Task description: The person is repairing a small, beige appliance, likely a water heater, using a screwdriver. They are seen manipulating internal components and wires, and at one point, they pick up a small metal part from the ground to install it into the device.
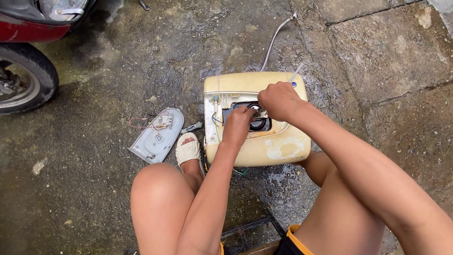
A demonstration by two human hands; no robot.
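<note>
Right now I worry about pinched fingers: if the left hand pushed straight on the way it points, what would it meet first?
Probably the dark round opening in the cream plastic appliance casing; the left hand already has its fingertips there, beside the right hand. Depth is unclear.

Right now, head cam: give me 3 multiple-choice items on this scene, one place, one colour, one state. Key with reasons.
1. Where does the detached grey cover plate lie?
A. on the ground left of the appliance
B. on top of the appliance
C. under the wheel

2. What colour is the appliance casing?
A. blue
B. cream-yellow
C. black

3. What is the state of the casing's service opening?
A. covered
B. taped over
C. open, innards exposed

Key: 1 A, the plate rests on wet concrete beside the sandalled foot. 2 B, the shell is cream-yellow with stains. 3 C, the left hand and right hand work at the exposed dark round part.
</note>
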